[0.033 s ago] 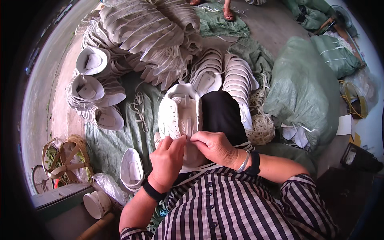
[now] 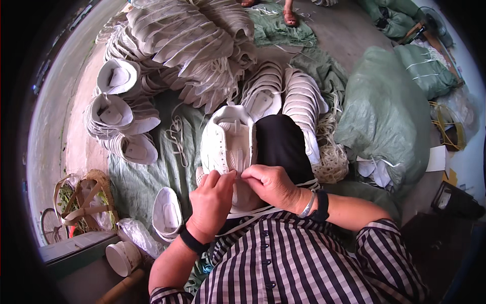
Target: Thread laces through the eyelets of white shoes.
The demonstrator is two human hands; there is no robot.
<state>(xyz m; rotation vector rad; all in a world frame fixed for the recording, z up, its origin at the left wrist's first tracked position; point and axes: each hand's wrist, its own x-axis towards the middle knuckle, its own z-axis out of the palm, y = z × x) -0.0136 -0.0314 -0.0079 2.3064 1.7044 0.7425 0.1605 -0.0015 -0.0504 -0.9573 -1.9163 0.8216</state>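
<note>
A white shoe upper [image 2: 228, 139] lies on my lap, toe pointing away from me. My left hand [image 2: 211, 200] and my right hand [image 2: 271, 185] meet at its near end, fingers pinched on the upper and a white lace [image 2: 255, 212] that trails toward my striped shirt. A black cloth [image 2: 281, 142] covers my right knee beside the upper.
Stacks of white shoe uppers [image 2: 187, 45] fill the green sheet [image 2: 136, 182] ahead and to the left. Green sacks [image 2: 385, 111] lie to the right, a bundle of laces [image 2: 331, 157] near them. A basket [image 2: 83, 202] stands lower left. Another person's sandalled foot [image 2: 289, 16] is at the top.
</note>
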